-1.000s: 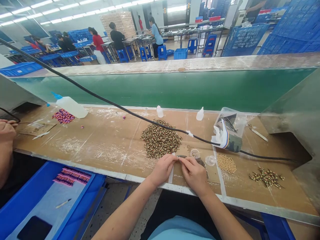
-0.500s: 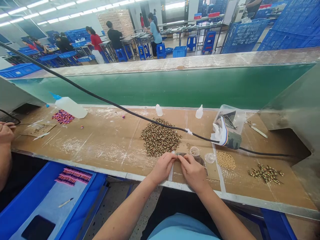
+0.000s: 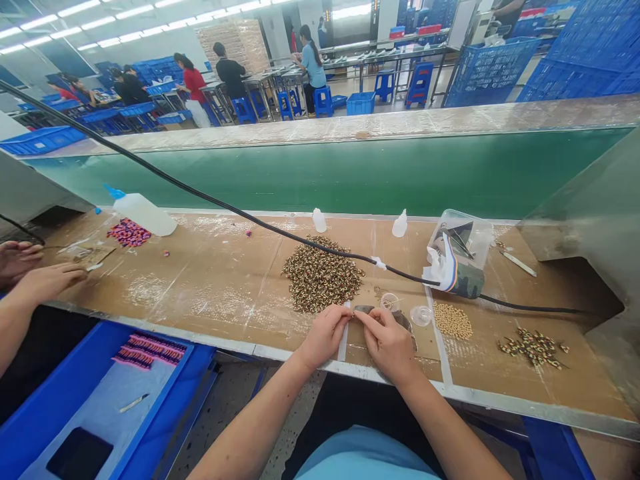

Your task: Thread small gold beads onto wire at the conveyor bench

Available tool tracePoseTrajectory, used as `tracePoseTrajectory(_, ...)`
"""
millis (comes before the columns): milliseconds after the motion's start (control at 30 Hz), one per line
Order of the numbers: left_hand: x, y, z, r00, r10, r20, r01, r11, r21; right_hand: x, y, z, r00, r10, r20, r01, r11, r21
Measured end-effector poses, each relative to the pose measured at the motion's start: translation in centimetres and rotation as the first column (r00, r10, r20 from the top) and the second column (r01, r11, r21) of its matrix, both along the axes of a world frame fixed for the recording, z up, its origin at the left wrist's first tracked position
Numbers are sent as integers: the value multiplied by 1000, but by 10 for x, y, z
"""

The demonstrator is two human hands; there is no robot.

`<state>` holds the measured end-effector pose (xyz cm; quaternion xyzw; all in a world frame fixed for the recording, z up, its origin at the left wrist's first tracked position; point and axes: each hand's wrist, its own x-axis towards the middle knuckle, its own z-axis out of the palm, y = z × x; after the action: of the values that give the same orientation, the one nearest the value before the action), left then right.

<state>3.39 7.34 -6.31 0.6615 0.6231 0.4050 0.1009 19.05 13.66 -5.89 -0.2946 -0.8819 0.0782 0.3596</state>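
Head view: your left hand (image 3: 326,337) and right hand (image 3: 393,343) meet, fingertips pinched closed on a tiny piece (image 3: 353,315) between them, too small to show its long axis; the speckled pile (image 3: 323,277) lies far-left, nearer your left hand.

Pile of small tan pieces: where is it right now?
In the head view, the tan pile lies to the right of the right hand, between a small clear dish and the multicoloured heap at far right.
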Motion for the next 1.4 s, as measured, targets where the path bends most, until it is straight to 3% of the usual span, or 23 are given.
tracePoseTrajectory(267,-1,0,3,998,17,66,-16,1000,-21,-3,0,-1,998,-59,3,59,997,43)
tracePoseTrajectory(433,1,-4,9,949,73,308,-54,996,-70,-2,-1,-2,999,-40,-27,40,999,8)
tracePoseTrajectory(500,5,-7,11,858,111,502,-59,991,-119,-2,-1,0,999,-11,-41,10,1000,-18)
tracePoseTrajectory(600,13,-10,13,617,186,765,-61,980,-189,-2,-3,5,995,25,-99,-32,997,-66)
tracePoseTrajectory(700,22,-11,14,405,232,885,-76,973,-220,-1,-6,11,986,20,-166,-41,992,-123)
tracePoseTrajectory(800,30,-12,13,303,231,925,-60,973,-223,1,-9,14,979,25,-204,-59,985,-161)
tracePoseTrajectory(933,39,-12,12,311,200,929,-10,978,-207,8,-14,14,978,53,-202,-89,981,-172)
tracePoseTrajectory(1200,44,-17,13,501,125,856,-3,990,-143,18,-16,16,973,85,-213,-91,996,-19)
tracePoseTrajectory(1400,45,-18,6,517,95,851,14,993,-119,19,-15,14,978,97,-185,-86,994,66)
